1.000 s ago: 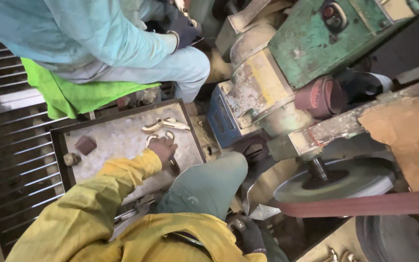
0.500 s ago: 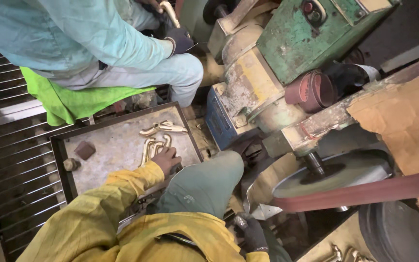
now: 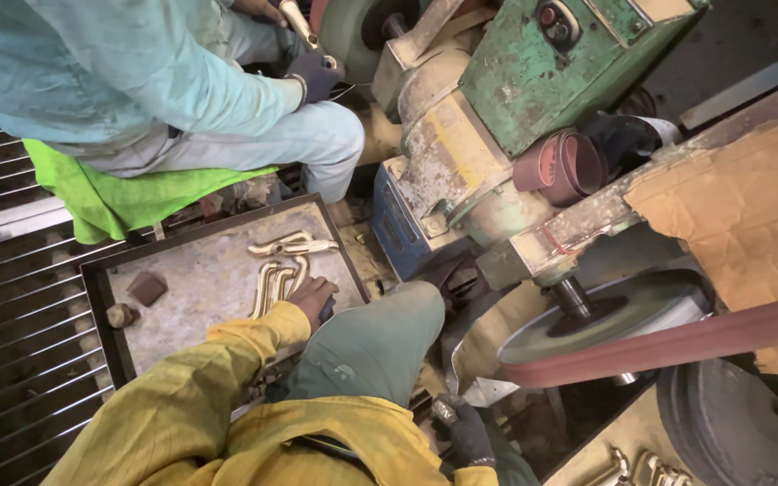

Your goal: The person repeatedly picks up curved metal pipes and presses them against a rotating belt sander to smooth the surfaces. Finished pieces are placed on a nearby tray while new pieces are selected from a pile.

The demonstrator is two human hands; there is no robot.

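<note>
**Left hand down among the brass pieces in the tray**

Nearest the camera, the right hand (image 3: 468, 434), in a dark glove, sits low beside the green trouser knee with its fingers curled around a small dull object (image 3: 444, 411); what that object is cannot be made out, and the lower frame edge crops the wrist.

Just beyond, the left hand (image 3: 311, 298), bare and reaching out of a yellow sleeve, rests on the near right part of the metal tray (image 3: 94, 297). Its fingers curl down over the ends of the curved brass pieces (image 3: 274, 283), but the knuckles hide the fingertips, so I cannot tell whether it grips one or merely touches them. About 3 pieces lie side by side here, their long axes running away from the hand toward the tray's far edge; 2 more brass pieces (image 3: 292, 244) lie crosswise beyond them. This hand is clearly the nearer one to the brass.

Farther off, another person in a pale blue shirt (image 3: 119, 72) sits on a green cloth, a gloved hand (image 3: 314, 74) at the grinding machine (image 3: 533, 81).
</note>
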